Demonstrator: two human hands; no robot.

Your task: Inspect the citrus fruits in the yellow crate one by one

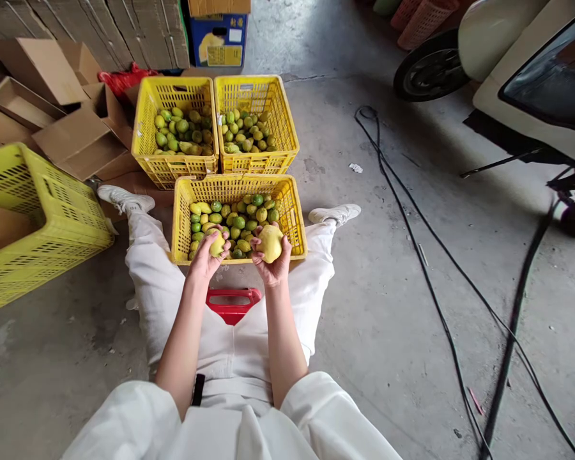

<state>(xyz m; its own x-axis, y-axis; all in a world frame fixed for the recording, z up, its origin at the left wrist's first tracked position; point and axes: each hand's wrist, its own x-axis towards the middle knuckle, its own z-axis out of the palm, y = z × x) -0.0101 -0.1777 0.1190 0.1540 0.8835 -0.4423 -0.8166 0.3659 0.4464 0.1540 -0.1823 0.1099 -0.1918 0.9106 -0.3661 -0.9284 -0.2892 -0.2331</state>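
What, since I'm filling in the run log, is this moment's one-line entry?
left hand: holds yellow fruit; right hand: holds pale fruit; front crate: green-yellow pieces; behind it: two more fruit crates

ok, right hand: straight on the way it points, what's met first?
Probably the green and yellow fruits in the near yellow crate, just beyond the right hand and the pale yellow fruit it holds. Height above the crate is unclear, so it might pass over them.
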